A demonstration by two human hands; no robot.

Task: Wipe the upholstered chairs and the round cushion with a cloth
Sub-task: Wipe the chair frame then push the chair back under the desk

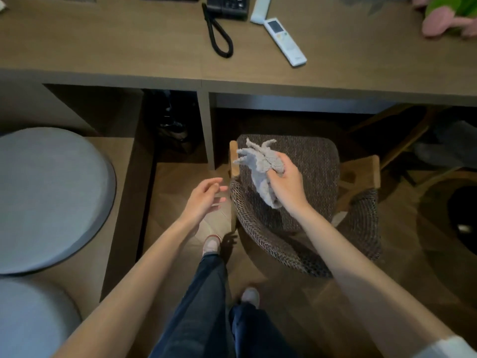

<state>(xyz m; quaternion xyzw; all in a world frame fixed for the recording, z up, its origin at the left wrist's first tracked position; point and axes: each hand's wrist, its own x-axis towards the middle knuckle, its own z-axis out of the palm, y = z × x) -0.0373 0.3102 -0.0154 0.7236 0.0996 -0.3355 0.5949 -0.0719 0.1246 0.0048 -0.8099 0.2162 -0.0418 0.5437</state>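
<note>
Head view: right hand (285, 183) grips crumpled grey fluffy cloth (260, 164) above chair (315, 161).

left hand (205, 200) relaxed, right hand (286, 186) gripping cloth (258, 164)

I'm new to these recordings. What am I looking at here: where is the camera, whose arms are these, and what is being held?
There is no machine: one camera sits on a person's head and looks down at their own bare arms, legs and shoes. The right hand grips a crumpled fluffy grey cloth over the seat of a brown woven upholstered chair that stands partly under a long wooden desk. The left hand is open and empty, beside the chair. On the desk lie a black corded telephone and a white remote control. At the left sits a large round grey cushion.
</note>
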